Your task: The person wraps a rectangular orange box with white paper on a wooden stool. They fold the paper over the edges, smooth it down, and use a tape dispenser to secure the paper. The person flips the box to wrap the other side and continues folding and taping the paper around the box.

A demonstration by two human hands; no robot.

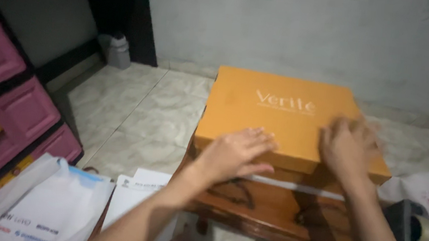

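Observation:
An orange cardboard box (279, 103) with pale lettering on its lid rests on a carved wooden stool (274, 207). My left hand (235, 154) lies flat on the lid's near left edge, fingers spread. Palm down on the lid's near right part is my right hand (348, 146), blurred by motion. Neither hand grips anything.
A pink plastic drawer unit (10, 116) stands at the left. White plastic bags and papers (59, 205) lie at the lower left. A tape dispenser (416, 231) and a white bag (427, 193) sit at the right. A pale jug (119, 51) stands by the wall on the tiled floor.

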